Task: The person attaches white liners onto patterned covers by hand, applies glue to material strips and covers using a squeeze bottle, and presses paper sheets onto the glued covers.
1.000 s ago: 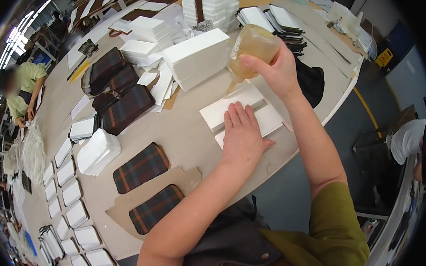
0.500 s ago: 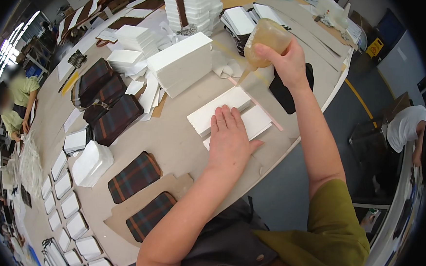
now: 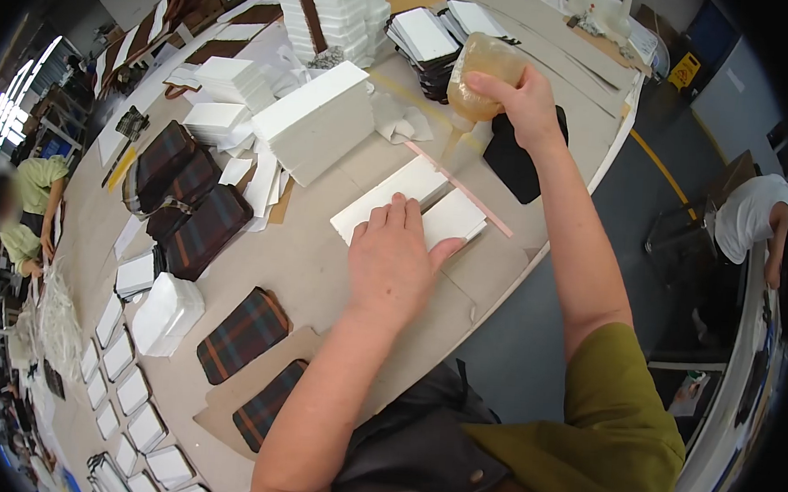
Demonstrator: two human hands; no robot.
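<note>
White slabs [image 3: 419,183] lie under the unclenched left hand [image 3: 390,266], its thumb newly drawn in (probably a steadier hold); the right hand [image 3: 527,107] grips a downturned amber bottle [image 3: 497,57]

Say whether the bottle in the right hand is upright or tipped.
Tipped: the right hand grips the bottle by its wide body, and its narrow nozzle points down toward the table.
</note>
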